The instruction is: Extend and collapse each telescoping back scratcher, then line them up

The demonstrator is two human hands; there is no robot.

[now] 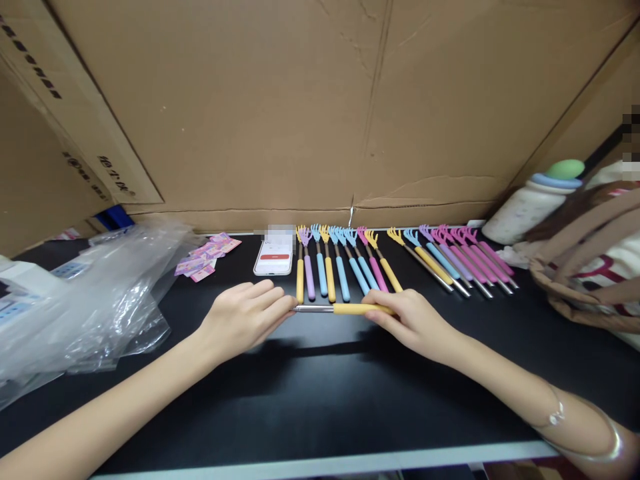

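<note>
I hold a telescopic back scratcher with a yellow grip [350,309] level above the black table [320,393], lengthwise between both hands. My left hand [245,317] pinches the metal rod end. Fingers of my right hand [410,320] are closed round the yellow grip end. Just behind it lies a row of several scratchers with yellow, purple, blue and pink grips [345,267], claws pointing away from me. A second row of scratchers [457,260] lies to the right.
A white phone [274,256] lies left of the rows, with pink slips [207,253] beside it. Crumpled clear plastic bags [85,300] cover the left. A brown woven bag [590,267] and a white bottle [530,203] stand at right. Cardboard walls [300,100] close the back.
</note>
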